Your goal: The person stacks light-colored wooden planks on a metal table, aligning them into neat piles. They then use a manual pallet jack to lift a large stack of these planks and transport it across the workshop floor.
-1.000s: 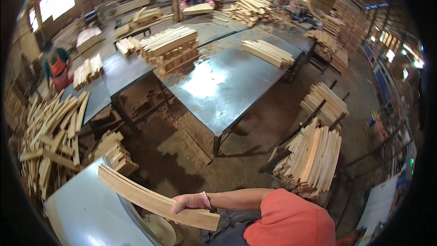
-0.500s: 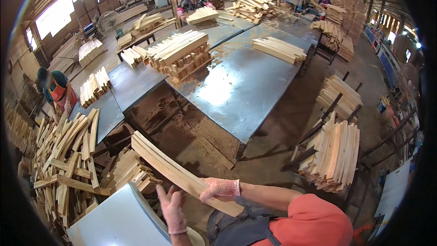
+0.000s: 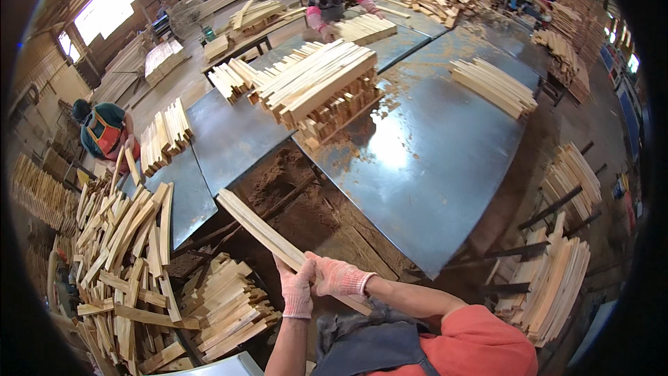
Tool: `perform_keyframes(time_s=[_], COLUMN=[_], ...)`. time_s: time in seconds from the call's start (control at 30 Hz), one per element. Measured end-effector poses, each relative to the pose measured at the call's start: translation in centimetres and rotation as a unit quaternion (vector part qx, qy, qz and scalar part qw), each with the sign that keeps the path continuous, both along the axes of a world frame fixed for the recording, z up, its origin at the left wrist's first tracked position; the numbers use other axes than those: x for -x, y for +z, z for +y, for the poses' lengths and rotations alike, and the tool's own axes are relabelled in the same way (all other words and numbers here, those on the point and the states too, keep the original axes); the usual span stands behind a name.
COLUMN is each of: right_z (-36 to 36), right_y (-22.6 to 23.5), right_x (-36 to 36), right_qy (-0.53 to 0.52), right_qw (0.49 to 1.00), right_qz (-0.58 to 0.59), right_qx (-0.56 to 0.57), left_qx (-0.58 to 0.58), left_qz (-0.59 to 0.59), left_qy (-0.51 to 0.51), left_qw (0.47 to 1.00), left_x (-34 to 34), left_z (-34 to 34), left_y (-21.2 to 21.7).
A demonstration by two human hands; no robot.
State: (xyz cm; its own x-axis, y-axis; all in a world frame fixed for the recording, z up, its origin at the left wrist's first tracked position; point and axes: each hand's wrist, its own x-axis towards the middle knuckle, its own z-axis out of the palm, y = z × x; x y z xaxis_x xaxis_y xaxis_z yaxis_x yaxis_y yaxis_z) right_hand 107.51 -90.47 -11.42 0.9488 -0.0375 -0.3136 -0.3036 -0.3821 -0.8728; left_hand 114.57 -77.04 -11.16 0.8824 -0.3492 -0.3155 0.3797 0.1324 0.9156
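- Both hands were closed around the near end of one long wooden slat: left hand gripped from below, right hand wrapped over the top, both in pink-dotted work gloves.
- Slat was held in the air above the sawdust-strewn floor, between the loose heap of slats on the person's left and the grey metal bench; its far end pointed up and to the left.
- Judgement: with both grips bunched at one end, the free end would swing; spreading the hands apart along the slat should steady it.
- Judgement: the far tip should be kept clear of the bench edge and of the stacked slats on the bench.
- A co-worker crouched well off to the left; swinging that way called for care.
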Motion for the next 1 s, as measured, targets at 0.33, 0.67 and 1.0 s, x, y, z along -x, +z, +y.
perform_keyframes(time_s=[0.33,0.67,1.0], right_z=[-10.8,-32.3,-42.9], right_y=[4.3,-3.3,-4.1], right_x=[-18.1,-30.6,-42.2], right_qy=[-0.020,-0.502,-0.561], right_qw=[0.988,0.851,0.827], right_qz=[-0.146,-0.140,0.013], right_qx=[0.050,-0.065,0.030], left_qx=[0.109,-0.057,-0.329], left_qz=[0.005,-0.063,-0.390], left_qy=[-0.014,-0.183,-0.332], left_qw=[0.994,0.979,0.793], left_x=[-22.9,-57.7,-78.8], left_z=[-6.0,-15.6,-39.1], left_y=[2.9,6.4,6.7])
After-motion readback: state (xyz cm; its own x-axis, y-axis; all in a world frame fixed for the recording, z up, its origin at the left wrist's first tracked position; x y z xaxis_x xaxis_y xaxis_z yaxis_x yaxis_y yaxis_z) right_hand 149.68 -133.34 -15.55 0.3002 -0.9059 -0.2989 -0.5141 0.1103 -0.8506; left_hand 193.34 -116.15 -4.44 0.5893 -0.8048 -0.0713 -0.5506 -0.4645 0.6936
